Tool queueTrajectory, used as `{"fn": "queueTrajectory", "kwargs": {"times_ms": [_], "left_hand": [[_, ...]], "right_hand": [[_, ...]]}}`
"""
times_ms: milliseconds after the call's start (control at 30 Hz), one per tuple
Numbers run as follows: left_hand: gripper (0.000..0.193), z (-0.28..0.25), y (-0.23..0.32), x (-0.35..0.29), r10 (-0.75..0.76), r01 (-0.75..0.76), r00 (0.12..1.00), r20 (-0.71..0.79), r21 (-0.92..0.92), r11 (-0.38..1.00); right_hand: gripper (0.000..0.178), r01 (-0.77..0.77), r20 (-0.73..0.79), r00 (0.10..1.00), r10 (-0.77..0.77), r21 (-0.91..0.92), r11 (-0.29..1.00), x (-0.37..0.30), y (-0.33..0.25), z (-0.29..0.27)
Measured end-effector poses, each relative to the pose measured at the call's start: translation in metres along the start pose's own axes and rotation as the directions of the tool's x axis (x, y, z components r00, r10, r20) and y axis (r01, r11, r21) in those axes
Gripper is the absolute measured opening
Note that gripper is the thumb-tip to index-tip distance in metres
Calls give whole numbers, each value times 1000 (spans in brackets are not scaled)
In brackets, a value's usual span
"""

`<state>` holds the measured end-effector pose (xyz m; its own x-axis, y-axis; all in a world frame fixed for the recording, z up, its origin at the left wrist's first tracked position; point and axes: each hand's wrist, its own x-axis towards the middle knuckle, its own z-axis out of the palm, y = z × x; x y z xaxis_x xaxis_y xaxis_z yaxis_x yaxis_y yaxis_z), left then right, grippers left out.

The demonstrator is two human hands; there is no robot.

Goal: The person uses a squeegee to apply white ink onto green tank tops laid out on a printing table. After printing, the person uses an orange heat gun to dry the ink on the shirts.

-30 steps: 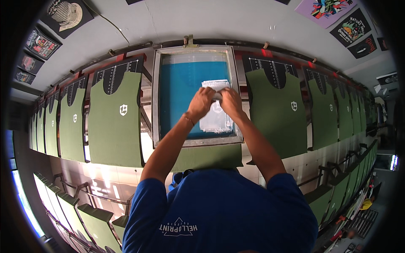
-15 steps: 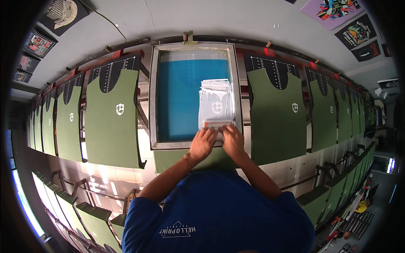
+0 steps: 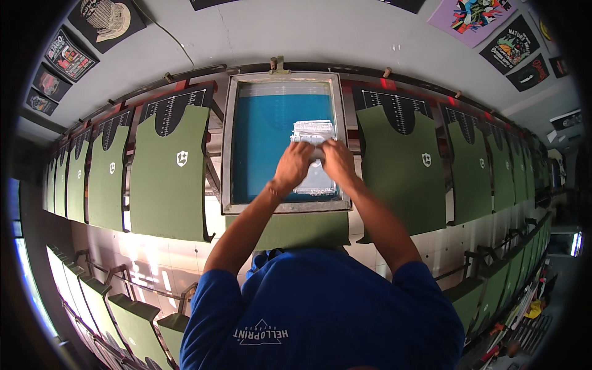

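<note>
Both hands are closed around a squeegee (image 3: 317,152), which is mostly hidden beneath my fingers. My left hand (image 3: 295,165) grips its left end and my right hand (image 3: 337,161) its right end. The squeegee rests on a blue screen-printing mesh (image 3: 262,148) set in a grey metal frame (image 3: 228,148). White ink (image 3: 313,127) lies in a ragged band beyond my hands, and a thin streaked film of it covers the mesh on the near side. A green fabric piece (image 3: 287,229) sticks out from under the frame's near edge.
Green shirt panels (image 3: 168,185) with small white shield prints lie on black boards to the left, and more panels (image 3: 404,185) to the right. A dark rail (image 3: 364,71) runs behind. A second row of boards (image 3: 132,314) stands lower left. Printed pictures (image 3: 472,18) hang on the wall.
Both hands have pushed the squeegee away from me, from the frame's near edge to the upper middle of the mesh. The head view has shifted slightly.
</note>
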<state>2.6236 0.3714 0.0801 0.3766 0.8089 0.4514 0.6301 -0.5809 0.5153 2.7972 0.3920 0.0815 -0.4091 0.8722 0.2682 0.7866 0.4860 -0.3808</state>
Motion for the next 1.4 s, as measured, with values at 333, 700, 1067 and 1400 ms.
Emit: {"fn": "queueTrajectory", "kwargs": {"times_ms": [333, 700, 1067, 1400], "left_hand": [[47, 22, 74, -132, -145, 111, 978, 151, 210, 971], [40, -14, 47, -148, -406, 437, 898, -166, 243, 866], [30, -68, -94, -215, -780, 798, 558, -284, -76, 598], [44, -77, -95, -205, -813, 802, 472, -340, -218, 557]], "right_hand": [[54, 37, 105, 993, -47, 94, 995, -135, -41, 8], [42, -52, -130, 987, 98, 323, 945, -146, -4, -1], [54, -723, 276, 474, 836, 664, 191, -151, 43, 60], [47, -655, 192, 385, 902, 746, 121, -139, 31, 52]]}}
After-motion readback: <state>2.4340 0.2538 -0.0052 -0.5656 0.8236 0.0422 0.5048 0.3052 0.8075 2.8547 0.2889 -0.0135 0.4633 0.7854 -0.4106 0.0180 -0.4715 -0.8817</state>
